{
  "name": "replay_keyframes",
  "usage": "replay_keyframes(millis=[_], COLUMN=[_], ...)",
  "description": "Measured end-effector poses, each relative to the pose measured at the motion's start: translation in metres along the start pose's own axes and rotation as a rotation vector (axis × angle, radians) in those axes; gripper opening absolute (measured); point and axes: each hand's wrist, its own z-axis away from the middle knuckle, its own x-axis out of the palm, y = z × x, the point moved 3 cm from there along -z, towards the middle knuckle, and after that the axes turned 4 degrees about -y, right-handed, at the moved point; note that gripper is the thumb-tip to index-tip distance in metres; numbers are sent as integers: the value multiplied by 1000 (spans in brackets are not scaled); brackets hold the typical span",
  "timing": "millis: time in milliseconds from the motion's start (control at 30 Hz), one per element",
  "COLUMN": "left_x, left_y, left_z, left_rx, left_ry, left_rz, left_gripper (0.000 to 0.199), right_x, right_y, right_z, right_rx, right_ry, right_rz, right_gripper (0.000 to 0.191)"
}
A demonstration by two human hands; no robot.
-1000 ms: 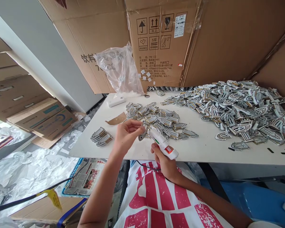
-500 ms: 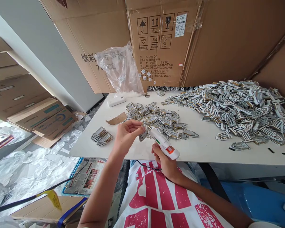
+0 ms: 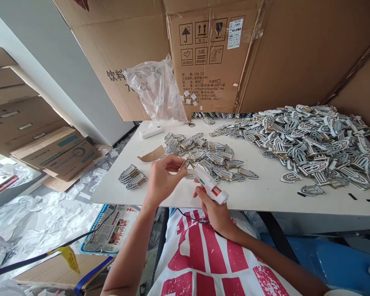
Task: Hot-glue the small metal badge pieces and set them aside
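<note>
My left hand [image 3: 165, 177] is closed, pinching a small grey-and-gold piece [image 3: 184, 165] between thumb and fingers; most of it is hidden. My right hand [image 3: 214, 211] grips a white hot glue gun [image 3: 210, 186] with an orange-red part, its nozzle pointing up and left near the piece. Just behind both hands lies a heap of similar pointed, arch-shaped pieces [image 3: 216, 155] with gold strips. To the left, a small cluster of such pieces [image 3: 132, 176] rests on the white table [image 3: 160, 197].
A large pile of pieces [image 3: 314, 144] covers the table's right side. Cardboard boxes [image 3: 216, 57] stand along the back, with a clear plastic bag [image 3: 160, 90] against them. A brown paper scrap [image 3: 152, 154] and a white block [image 3: 151, 132] lie at left. A black cord [image 3: 193, 217] crosses my lap.
My left hand has turned the piece so that it now shows nearly edge-on. The glue gun has shifted slightly left and its tilt has changed a little.
</note>
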Motion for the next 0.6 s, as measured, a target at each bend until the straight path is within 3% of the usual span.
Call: replay_keyframes(millis=[167,300,467,600], left_x=[-5,-20,-44,-47], left_y=[-14,-35,-63,-76], left_z=[-9,-19,-28,-29], left_rx=[-31,-80,-147,-218], left_ry=[-47,-47,-85,-217], left_rz=[7,-21,-366,-709], left_gripper=[15,21,9,17], right_x=[1,2,1,1], right_y=[1,1,3,4], right_z=[-2,-2,-3,-4], right_rx=[41,8,-21,-5], right_ry=[-39,-49,-5,20], right_rz=[3,-65,-87,-85], right_gripper=[51,57,53,57])
